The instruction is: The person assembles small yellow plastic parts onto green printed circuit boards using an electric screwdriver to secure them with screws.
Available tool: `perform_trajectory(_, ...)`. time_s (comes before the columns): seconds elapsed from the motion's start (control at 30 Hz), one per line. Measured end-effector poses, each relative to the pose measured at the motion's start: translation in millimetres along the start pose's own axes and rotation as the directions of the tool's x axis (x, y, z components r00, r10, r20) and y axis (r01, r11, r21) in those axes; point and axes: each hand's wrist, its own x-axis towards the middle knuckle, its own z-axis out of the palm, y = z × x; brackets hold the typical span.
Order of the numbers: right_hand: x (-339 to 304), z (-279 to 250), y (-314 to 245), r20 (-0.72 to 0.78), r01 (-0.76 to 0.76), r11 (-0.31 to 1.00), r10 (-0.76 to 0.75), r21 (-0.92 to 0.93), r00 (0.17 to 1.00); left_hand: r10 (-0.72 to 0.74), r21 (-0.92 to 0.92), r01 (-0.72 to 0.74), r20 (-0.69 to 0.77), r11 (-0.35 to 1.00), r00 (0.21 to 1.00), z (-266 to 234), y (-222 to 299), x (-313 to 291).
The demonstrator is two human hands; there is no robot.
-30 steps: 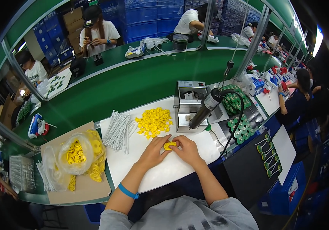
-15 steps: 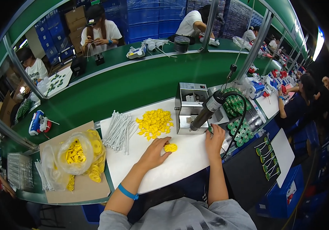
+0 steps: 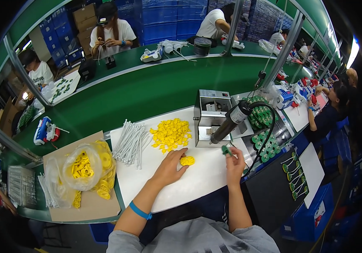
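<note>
My left hand [image 3: 171, 165] rests on the white work surface [image 3: 197, 177], its fingers touching a small yellow plastic part [image 3: 187, 160]. My right hand [image 3: 234, 161] is to the right of it and pinches a small green part [image 3: 226, 149] just below the tip of a hanging black electric screwdriver [image 3: 231, 121]. A heap of yellow round parts [image 3: 170, 133] lies behind my left hand. A bundle of white sticks [image 3: 131, 142] lies to the left of that heap.
A grey metal machine [image 3: 209, 114] stands behind the screwdriver. Green round parts [image 3: 266, 141] fill a tray on the right. A clear bag of yellow parts [image 3: 82, 166] sits on cardboard at left. Other people work at benches behind and to the right.
My right hand left the yellow part, reached right toward the green parts, and now comes back holding a green part. My left hand stays by the yellow part.
</note>
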Motion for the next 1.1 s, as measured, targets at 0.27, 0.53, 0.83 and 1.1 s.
perform_trajectory(0.27, -23.4, 22.1, -19.2, 0.539, 0.574, 0.646, -0.284, -0.503, 0.792, 0.023, 0.086, -0.017, -0.065, 0.996, 0.998, -3.0, -17.2, -4.4)
perform_trajectory(0.53, -26.8, 35.6, -11.1, 0.477, 0.397, 0.774, -0.140, -0.494, 0.868, 0.038, 0.086, -0.033, -0.058, 0.996, 0.998, -7.6, -23.9, -8.6)
perform_trajectory(0.83, -24.2, 54.8, -11.7, 0.542, 0.414, 0.734, -0.074, -0.539, 0.837, 0.029, 0.110, -0.024, -0.038, 0.994, 0.999, -14.8, -26.0, -12.9)
perform_trajectory(1.1, -26.5, 80.0, -7.0, 0.572, 0.321, 0.890, -0.087, -0.324, 0.816, 0.023, 0.072, -0.021, -0.021, 0.997, 1.000, -20.4, -26.0, -19.4)
